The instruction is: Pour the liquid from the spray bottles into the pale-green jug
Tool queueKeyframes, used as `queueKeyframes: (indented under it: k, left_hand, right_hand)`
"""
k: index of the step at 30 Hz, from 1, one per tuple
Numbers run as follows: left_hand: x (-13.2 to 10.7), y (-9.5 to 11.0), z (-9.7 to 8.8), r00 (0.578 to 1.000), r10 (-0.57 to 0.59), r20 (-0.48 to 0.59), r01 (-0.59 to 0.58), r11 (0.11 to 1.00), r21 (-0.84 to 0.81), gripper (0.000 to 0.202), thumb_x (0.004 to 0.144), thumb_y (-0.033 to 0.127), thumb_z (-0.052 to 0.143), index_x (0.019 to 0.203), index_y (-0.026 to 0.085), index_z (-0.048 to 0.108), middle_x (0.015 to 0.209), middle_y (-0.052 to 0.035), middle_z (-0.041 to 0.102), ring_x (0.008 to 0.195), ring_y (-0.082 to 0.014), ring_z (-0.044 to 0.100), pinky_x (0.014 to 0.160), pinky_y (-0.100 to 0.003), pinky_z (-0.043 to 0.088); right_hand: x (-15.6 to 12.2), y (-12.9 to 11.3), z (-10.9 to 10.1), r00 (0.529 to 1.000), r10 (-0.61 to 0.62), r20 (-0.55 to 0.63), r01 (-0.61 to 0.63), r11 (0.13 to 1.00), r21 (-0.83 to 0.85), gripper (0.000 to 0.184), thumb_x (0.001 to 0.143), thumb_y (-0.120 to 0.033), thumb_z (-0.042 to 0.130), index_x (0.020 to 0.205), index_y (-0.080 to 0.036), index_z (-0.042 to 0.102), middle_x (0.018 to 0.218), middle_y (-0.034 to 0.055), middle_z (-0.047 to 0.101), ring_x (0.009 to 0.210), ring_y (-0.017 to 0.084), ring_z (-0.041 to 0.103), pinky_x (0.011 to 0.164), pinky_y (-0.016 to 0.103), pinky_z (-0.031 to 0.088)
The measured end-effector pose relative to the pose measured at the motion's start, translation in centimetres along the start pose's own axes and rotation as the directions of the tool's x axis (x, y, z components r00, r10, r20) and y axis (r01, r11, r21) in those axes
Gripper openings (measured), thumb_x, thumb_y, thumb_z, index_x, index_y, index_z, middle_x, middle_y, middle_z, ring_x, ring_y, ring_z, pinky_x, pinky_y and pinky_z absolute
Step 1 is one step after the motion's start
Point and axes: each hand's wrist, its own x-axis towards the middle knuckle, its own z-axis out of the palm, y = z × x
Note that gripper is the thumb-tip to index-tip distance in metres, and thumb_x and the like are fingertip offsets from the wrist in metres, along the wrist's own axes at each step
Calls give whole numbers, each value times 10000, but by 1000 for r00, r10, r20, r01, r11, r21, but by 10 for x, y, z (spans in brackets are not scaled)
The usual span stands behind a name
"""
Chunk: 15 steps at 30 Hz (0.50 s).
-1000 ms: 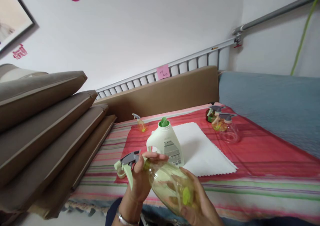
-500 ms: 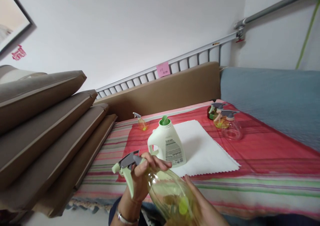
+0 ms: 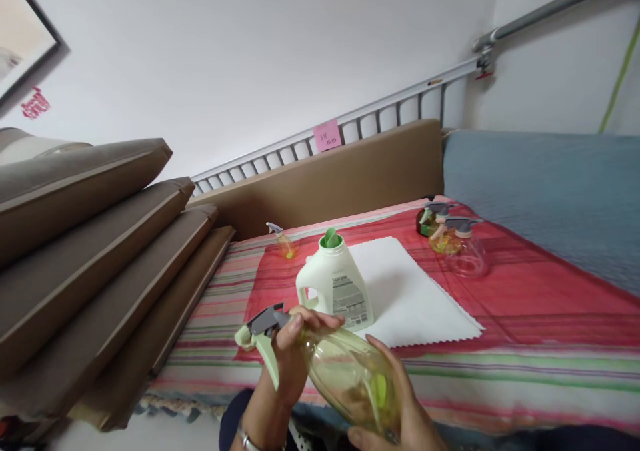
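A clear yellow-green spray bottle [image 3: 345,374] lies tilted in both my hands, low in the picture. My left hand [image 3: 293,354] is wrapped round its neck, just under the grey and pale green trigger head [image 3: 263,334]. My right hand [image 3: 405,411] cups the bottle's round body from below and behind. Just beyond my hands a white detergent jug [image 3: 333,284] with an open green spout stands upright on the striped red cover, at the near corner of a white cloth [image 3: 407,294].
A small spray bottle [image 3: 283,241] stands at the back left of the red cover. Three more spray bottles [image 3: 453,238] cluster at the back right. Brown cushions [image 3: 95,251] are stacked to the left. A brown headboard [image 3: 330,181] and a grey-blue mattress [image 3: 545,191] lie behind.
The view has shifted slightly. My hands keep hold of the bottle, which has moved a little to the right and tilted a bit flatter; my right hand has slid along its body.
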Motion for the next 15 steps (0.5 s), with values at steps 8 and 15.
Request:
queueKeyframes:
  k: [8,15]
  left_hand:
    - [-3,2,-2,998,-52,19,52,998,-30,203,779,314,531,759,163,665,875,-86,716,973,-304,609,946,-477,365]
    - [-1,-1,-7,986,-128,110,129,992,5,211,745,340,572,672,149,622,717,-97,708,847,-318,659,876,-502,420]
  right_hand:
    - [-1,-3,-8,990,-127,-52,116,978,-174,887,519,-332,812,1303,-253,406,1212,90,583,1108,314,547,931,401,455]
    - [6,-27,16,821,240,518,-455,823,341,681,799,-716,313,1112,-189,610,855,86,697,903,250,659,808,379,525]
